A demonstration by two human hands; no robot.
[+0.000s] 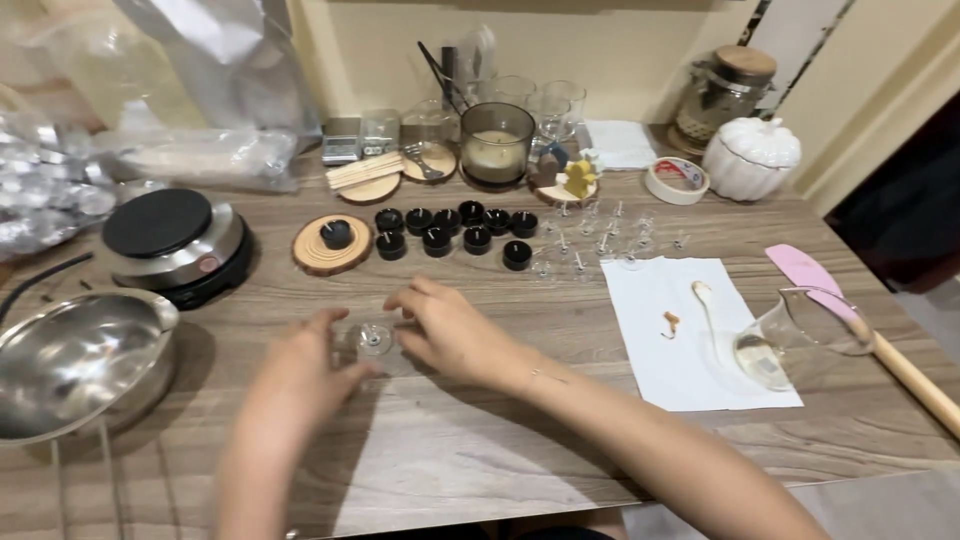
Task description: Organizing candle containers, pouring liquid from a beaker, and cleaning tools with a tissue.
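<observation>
Clear tealight cup (pixel 374 339), small, round, empty, pinched between left hand (pixel 300 375) and right hand (pixel 450 330)

Bare forearms, no sleeves (thin wrist bracelet (pixel 541 377))

left hand (pixel 300 375): blurring, so its fingers are not reading apart; its forearm is running off the bottom edge.
right hand (pixel 450 335): its fingertips are covering part of the small clear cup (pixel 374 340), leaving its grip unclear.
small clear cup: too small and transparent for its contents to be showing.
steel bowl (pixel 70 365): the left edge is cutting off its side.
wooden handle (pixel 915 385): running out past the right edge.
clear empty cups (pixel 600 240): too faint to be counting.
foil pile (pixel 40 195): blurring and cropped at the left.
</observation>
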